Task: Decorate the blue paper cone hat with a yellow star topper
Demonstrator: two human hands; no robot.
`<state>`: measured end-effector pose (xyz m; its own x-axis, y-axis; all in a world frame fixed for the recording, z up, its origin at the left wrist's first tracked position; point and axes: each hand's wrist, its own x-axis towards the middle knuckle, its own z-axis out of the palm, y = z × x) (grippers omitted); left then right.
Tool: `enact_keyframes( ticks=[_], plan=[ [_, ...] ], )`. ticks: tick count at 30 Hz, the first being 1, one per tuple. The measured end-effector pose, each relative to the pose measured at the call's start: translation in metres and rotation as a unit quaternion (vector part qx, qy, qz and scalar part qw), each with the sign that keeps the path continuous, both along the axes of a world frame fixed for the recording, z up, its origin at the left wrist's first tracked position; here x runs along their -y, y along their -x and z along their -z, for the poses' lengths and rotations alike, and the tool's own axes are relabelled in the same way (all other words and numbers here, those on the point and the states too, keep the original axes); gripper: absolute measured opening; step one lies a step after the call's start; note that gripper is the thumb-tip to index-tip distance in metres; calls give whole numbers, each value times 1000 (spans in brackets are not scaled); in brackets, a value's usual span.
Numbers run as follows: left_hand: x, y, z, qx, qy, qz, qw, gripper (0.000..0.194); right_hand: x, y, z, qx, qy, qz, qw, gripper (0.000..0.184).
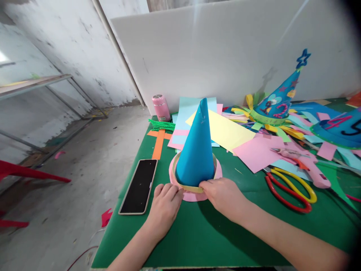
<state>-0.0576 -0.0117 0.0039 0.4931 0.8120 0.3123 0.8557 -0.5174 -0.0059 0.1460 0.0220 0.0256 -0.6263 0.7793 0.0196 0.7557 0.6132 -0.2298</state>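
A plain blue paper cone (196, 148) stands upright on a pink paper disc (218, 171), with a yellow paper strip (191, 187) curving round its base. My right hand (224, 195) pinches the yellow strip against the cone's front edge. My left hand (165, 209) rests on the green table (197, 233) with its fingertips curled against the strip and the disc at the cone's left side. A black phone (139, 185) lies flat just left of my left hand.
Red and yellow scissors (290, 190) and a pink glue gun (307, 165) lie to the right. Loose coloured paper sheets (225, 131), green pipe cleaners (162, 125), a pink bottle (161, 107) and decorated blue hats (278, 101) fill the back. A white board stands behind. The table's left edge drops to the floor.
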Motion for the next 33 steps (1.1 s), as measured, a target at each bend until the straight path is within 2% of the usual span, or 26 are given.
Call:
enact_keyframes(
  ticks=[3,5,12,19,24,29,31,33],
  plan=[
    [-3,-6,0,-78,-9,15,997,24,0,0,0,5,-5,2,1000,16],
    [-4,-7,1,-87,3,19,996,26,-1,1,0,7,-6,4,1000,15],
    [-7,-2,7,20,70,2,997,19,-1,0,1,0,-1,-1,1000,14],
    [-10,7,-1,144,147,2,979,16,-1,0,0,0,0,-2,1000,13],
    [-7,16,-7,288,220,-18,932,15,0,1,0,2,2,0,1000,14],
    [-7,22,-8,389,264,-94,878,16,-1,1,1,4,6,-3,1000,13],
    [-9,25,-7,452,273,-137,838,16,-2,1,1,5,5,-2,1000,13],
    [-9,29,-6,530,277,-175,782,16,-2,1,1,5,5,-1,1000,13]
  ],
)
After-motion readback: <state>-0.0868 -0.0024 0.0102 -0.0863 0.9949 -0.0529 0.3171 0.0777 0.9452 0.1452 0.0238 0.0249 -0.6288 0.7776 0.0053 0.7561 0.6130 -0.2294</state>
